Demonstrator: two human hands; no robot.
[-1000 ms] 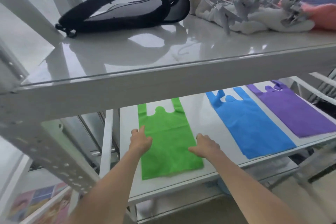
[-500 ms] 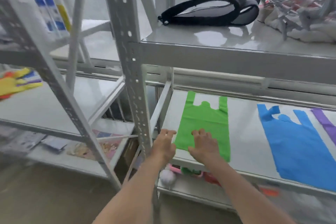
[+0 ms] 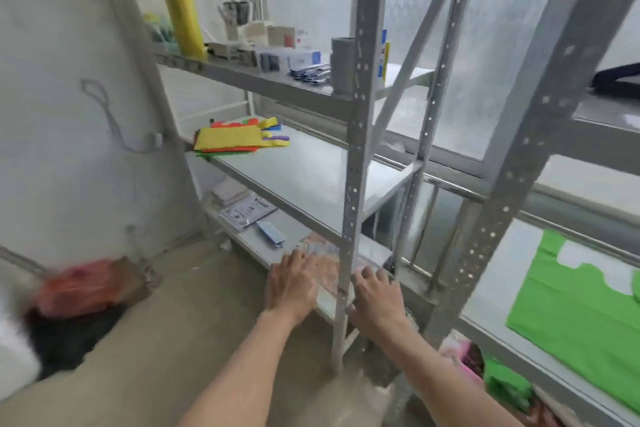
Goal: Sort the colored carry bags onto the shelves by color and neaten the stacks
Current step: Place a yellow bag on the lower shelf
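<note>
Shelving bay, both hands empty.
Left hand [image 3: 292, 286] and right hand [image 3: 377, 298] held released, fingers spread. Mixed bag stack [image 3: 235, 139] located far left on middle shelf [image 3: 311, 177]; green bag [image 3: 581, 315] laid flat, right.

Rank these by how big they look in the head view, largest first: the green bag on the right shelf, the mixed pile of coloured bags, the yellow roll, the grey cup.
1. green bag, though it is nearest the camera and partly cut off
2. yellow roll and pile of coloured bags, too alike to rank
3. grey cup
</note>
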